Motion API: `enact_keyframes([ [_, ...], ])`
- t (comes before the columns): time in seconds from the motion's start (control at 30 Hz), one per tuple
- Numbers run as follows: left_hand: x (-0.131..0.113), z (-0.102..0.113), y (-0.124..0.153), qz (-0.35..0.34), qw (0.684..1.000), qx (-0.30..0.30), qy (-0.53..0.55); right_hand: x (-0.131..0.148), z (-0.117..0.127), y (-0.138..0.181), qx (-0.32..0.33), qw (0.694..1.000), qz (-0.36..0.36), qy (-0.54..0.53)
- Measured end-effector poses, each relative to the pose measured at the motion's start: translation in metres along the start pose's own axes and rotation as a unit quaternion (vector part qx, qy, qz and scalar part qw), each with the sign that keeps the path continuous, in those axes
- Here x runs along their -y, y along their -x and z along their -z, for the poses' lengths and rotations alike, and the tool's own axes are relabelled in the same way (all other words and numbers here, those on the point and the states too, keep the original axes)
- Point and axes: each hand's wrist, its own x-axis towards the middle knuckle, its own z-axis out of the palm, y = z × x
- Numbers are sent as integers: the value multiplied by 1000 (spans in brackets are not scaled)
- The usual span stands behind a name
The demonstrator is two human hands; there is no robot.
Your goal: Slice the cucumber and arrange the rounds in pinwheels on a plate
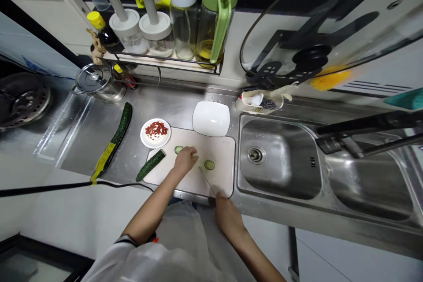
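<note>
Cut cucumber lies across the L edge of the board, L hand curls mid-board (can't tell if its grip pinches anything), so keep it well clear of the knife clasped by R hand.

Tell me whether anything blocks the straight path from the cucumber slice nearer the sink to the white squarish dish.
Nothing visible does: only bare cutting board shows between the slice and the dish. The left hand is off to one side, and the knife is on the near side.
</note>
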Motion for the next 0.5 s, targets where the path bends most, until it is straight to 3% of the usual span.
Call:
enact_keyframes([
  [0.2, -27, -23, -7, 1, 992, 117, -48, 6, 2, 2, 7, 1000, -20, 4],
  [0.5, -38, -30, -7, 7, 987, 125, -102, 4, -3, 0, -4, 1000, -5, 4],
])
